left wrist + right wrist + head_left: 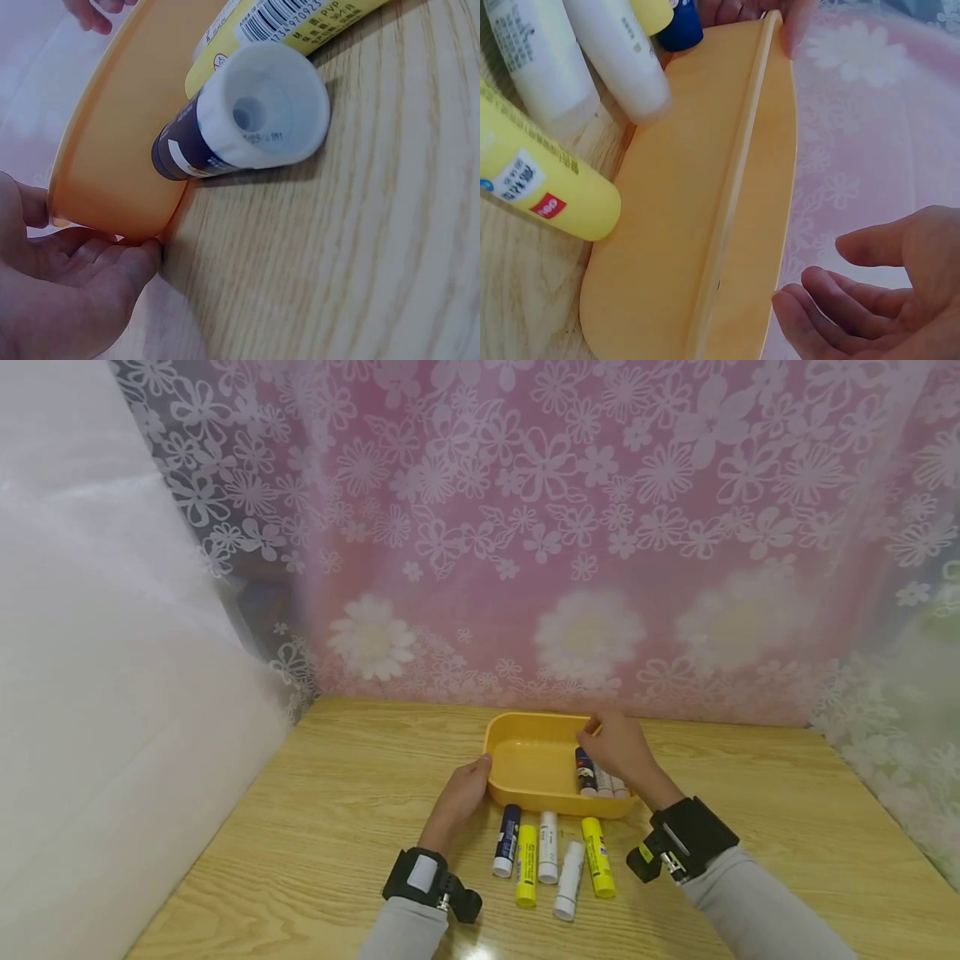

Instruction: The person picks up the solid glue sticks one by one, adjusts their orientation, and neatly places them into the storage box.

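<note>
one wooden table stretches out before me, with a yellow tray near its far edge, its left end gripped by the left hand; the right hand hovers over the right end, fingers loosely bent, grasping nothing. three glue sticks lie inside by that hand, and five more sticks, yellow, white and dark blue, lie just in front.
</note>
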Motion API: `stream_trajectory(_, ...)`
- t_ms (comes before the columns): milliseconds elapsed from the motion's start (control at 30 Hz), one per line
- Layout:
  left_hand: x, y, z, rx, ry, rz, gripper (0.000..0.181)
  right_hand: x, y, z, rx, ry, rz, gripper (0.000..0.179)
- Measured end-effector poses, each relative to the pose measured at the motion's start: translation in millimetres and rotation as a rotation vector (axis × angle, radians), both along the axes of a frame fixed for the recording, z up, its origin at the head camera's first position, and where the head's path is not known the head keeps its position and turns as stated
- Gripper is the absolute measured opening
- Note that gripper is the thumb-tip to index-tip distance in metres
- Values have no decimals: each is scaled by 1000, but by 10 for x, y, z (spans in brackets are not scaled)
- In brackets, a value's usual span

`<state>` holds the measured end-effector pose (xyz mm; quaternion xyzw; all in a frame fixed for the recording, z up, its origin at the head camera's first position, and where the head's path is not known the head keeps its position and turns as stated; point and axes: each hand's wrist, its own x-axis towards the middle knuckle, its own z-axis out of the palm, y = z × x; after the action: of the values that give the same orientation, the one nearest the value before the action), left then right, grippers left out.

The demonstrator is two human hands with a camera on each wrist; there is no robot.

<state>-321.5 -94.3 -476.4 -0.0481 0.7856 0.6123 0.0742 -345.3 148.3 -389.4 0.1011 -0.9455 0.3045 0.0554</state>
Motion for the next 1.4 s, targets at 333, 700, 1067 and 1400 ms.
stream_trajectory(333,1,3,7,-11,10,-7,59,177,35,27,7,-54,15,24)
stream_trajectory(700,3,11,11,-17,8,-3,59,349,27,59,21,-158,88,21)
stream_trajectory(1067,6,10,-3,8,13,5,58,505,-42,44,83,-300,125,36)
stream_trajectory(1400,15,15,-4,11,5,10,58,621,-81,-11,245,-403,56,38)
